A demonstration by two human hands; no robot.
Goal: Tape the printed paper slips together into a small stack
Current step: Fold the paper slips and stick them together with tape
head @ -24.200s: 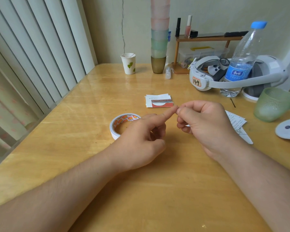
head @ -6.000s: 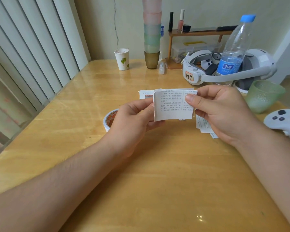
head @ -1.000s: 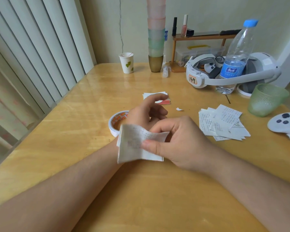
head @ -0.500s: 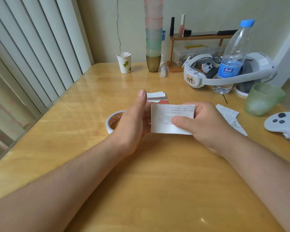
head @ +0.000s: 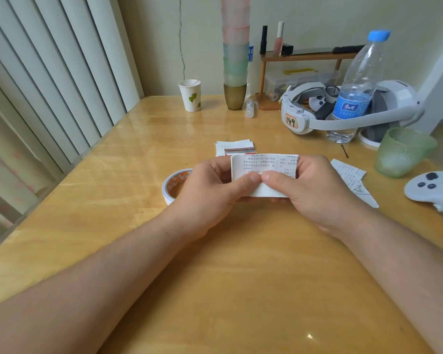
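Observation:
A small stack of printed paper slips (head: 264,164) is held upright above the middle of the table, printed side facing me. My left hand (head: 215,185) grips its left side and my right hand (head: 310,185) grips its right side, both thumbs meeting on the front near the lower edge. A roll of white tape (head: 173,185) lies flat just left of my left hand, partly hidden by it. More loose slips (head: 353,180) lie to the right of my right hand. Another small pile of slips (head: 234,148) with a red picture lies behind the held stack.
The wooden table (head: 241,277) carries a green glass (head: 402,152), a white controller (head: 430,190), a water bottle (head: 356,93), a white headset (head: 343,111), a paper cup (head: 191,95), stacked tumblers (head: 235,60) and a small shelf (head: 304,56). Vertical blinds (head: 49,80) hang left.
My left hand, held flat against the stack's left edge half a second ago, now grips the stack with its thumb on the front. The stack sits squarer between both hands.

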